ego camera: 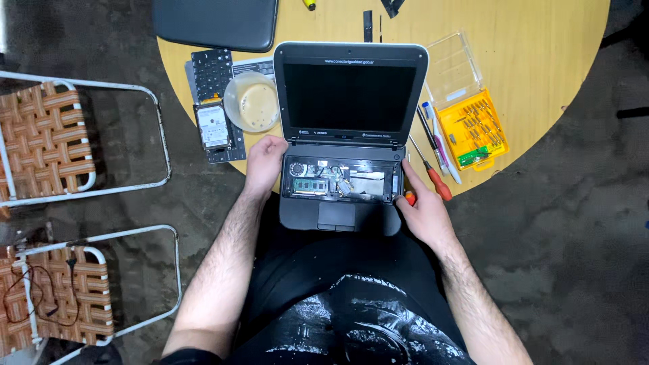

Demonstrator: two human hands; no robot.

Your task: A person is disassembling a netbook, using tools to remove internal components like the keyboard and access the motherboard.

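Both my hands grip the opened laptop (348, 135) at the table (541, 54) edge: left hand (265, 162) curled on its left side, right hand (420, 203) on its right, pinching an orange screwdriver (410, 198). Beside it lie a bowl (252, 101), hard drive (213, 126) and yellow bit case (471, 128).

Round wooden table (541, 40) over a dark, mottled concrete floor (561, 257), dimly lit. Two folding chairs, upper (47, 135) and lower (61, 297), white-framed with brown woven seats, left of the table.

A yellow bit case (473, 128), round plastic tub (253, 102), hard drive (213, 126), keyboard (212, 71) and two woven chairs (44, 140).
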